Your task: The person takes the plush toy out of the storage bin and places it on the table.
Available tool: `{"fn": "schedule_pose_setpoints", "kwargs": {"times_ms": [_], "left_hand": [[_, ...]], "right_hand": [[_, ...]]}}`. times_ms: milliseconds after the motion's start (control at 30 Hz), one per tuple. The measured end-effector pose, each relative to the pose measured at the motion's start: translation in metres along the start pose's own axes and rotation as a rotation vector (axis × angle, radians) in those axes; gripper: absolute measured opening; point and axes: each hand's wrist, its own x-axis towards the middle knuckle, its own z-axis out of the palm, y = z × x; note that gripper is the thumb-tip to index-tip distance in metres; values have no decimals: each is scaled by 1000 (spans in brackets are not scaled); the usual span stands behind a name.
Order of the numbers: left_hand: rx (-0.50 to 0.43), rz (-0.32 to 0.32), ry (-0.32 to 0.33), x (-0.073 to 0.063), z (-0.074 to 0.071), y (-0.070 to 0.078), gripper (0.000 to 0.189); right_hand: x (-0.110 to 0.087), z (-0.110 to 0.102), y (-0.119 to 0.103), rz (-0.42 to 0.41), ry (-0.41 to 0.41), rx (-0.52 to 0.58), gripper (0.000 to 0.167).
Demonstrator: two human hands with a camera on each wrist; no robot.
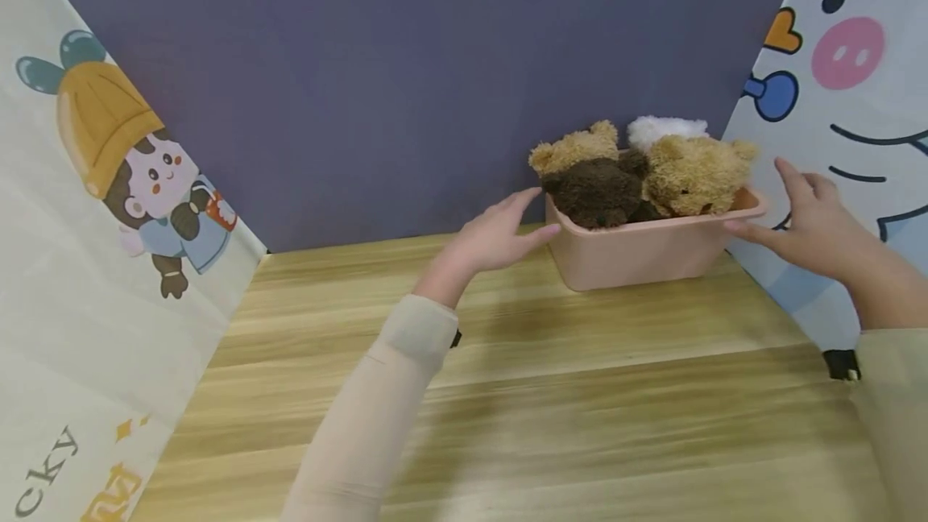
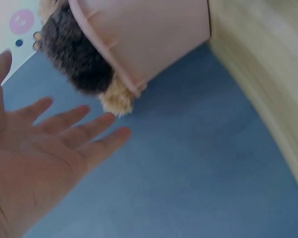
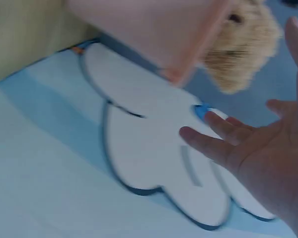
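Observation:
A pink plastic bin [image 1: 638, 252] stands at the back right of the wooden table, filled with plush toys. In it sit a dark brown teddy bear [image 1: 596, 192] at the front left, a tan teddy bear [image 1: 692, 176] at the right, another tan bear [image 1: 576, 150] behind and a white fluffy toy [image 1: 663, 129] at the back. My left hand [image 1: 500, 234] is beside the bin's left end, fingers spread and nothing in it. On the other side, my right hand [image 1: 819, 220] has its fingers extended, thumb close to the bin's right rim. Both palms face the bin in the wrist views.
A dark blue-grey panel [image 1: 362, 87] rises behind the table [image 1: 348, 329]. White printed panels close both sides, the left one with a cartoon child [image 1: 155, 167], the right one with a pink snout [image 1: 848, 53]. The bin stands near the back and right panels.

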Motion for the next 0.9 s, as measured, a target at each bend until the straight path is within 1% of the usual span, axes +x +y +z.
{"fn": "schedule_pose_setpoints", "kwargs": {"times_ms": [67,200,300,400,500,567,700,767,900], "left_hand": [[-77,-5,25,10,6,3,90],[-208,-3,107,34,23,11,94],[-257,7,149,51,35,15,96],[-284,9,145,62,44,17,98],[-327,3,132,69,49,19,99],[-358,-9,121,72,52,19,100],[-391,-5,111,75,63,19,103],[-379,4,125,75,69,18,105],[-320,16,185,73,79,16,103]], "right_hand": [[10,5,11,11,-13,33,126],[27,17,30,28,-35,166,127],[38,27,38,43,-56,275,129],[46,35,42,59,-101,372,131],[52,39,42,68,-133,466,132],[56,42,42,68,-162,506,134],[61,49,41,60,-202,521,137],[60,53,40,60,-186,506,138],[54,58,42,60,-119,494,136]]}}
